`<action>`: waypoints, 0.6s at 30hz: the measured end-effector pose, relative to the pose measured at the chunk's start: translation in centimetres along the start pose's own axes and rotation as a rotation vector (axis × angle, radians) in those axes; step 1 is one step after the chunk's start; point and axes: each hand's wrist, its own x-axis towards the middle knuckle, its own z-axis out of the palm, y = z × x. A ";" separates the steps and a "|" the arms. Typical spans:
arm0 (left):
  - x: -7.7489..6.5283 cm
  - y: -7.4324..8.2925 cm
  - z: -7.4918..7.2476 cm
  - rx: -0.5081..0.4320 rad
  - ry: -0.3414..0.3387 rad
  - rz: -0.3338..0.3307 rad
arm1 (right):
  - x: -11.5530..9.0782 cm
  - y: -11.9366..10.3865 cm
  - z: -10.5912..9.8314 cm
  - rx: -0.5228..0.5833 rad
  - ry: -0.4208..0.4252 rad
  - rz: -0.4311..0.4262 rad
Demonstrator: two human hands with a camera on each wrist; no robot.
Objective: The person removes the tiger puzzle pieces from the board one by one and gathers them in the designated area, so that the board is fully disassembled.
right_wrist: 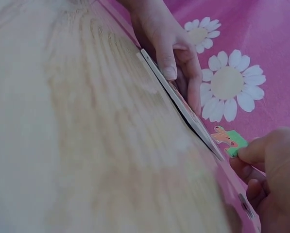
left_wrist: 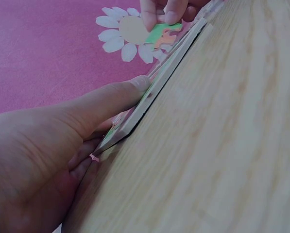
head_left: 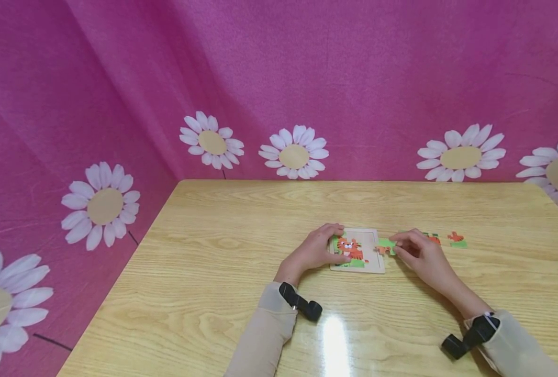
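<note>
A square wooden puzzle board with a pale raised rim lies on the table; an orange tiger picture on green fills its left part, and bare wood shows at right. My left hand grips the board's left side, thumb over the near part and fingers at the far rim. Between thumb and fingertips my right hand pinches a green and orange puzzle piece. That piece is raised beside the board's right rim, overlapping it in the head view.
Another puzzle piece, orange and green, lies on the table to the right. More pieces show partly behind my right hand. A pink curtain with white flowers stands along the table's back and left edges.
</note>
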 end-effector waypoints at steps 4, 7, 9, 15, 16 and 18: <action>0.0 0.0 0.0 0.001 0.000 -0.002 | -0.4 0.2 -0.3 0.005 0.010 -0.011; 0.0 0.0 0.0 0.001 -0.001 -0.005 | -0.7 0.3 -0.6 0.001 0.018 -0.016; 0.0 0.0 0.1 0.001 -0.002 -0.007 | -0.9 0.3 -0.8 -0.004 0.018 -0.013; 0.0 0.0 0.1 0.007 0.001 -0.012 | -1.3 0.4 -1.4 -0.028 0.006 0.001; 0.0 0.0 0.1 0.007 0.002 -0.011 | -1.3 0.4 -1.5 -0.029 0.006 0.000; 0.0 0.0 0.1 0.002 0.001 -0.011 | -1.5 0.5 -1.7 -0.035 0.007 0.001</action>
